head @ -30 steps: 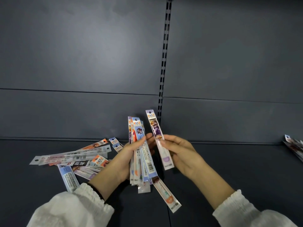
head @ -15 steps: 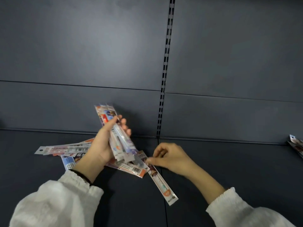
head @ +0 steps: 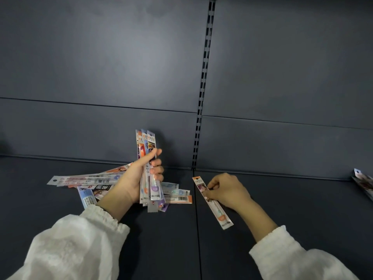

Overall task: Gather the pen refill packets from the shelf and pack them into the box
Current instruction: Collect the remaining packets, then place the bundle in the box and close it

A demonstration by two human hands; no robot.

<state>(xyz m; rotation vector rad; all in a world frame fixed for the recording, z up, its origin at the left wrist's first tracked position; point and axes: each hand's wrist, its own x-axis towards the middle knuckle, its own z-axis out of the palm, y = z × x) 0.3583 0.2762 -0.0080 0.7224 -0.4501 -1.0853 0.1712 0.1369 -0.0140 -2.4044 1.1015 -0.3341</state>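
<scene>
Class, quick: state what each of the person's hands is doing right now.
Left hand: closed around an upright bundle of refill packets.
Right hand: fingers pinching a single packet lying on the shelf.

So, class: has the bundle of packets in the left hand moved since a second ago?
Yes. The bundle of packets in the left hand has shifted left, away from the slotted upright, which it sat nearer before.

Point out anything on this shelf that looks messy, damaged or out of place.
The loose packets behind the left hand lie crisscrossed in a heap, not stacked. A few more packets sit apart at the far right edge. The single packet under the right hand lies at an angle. No damage is visible.
</scene>
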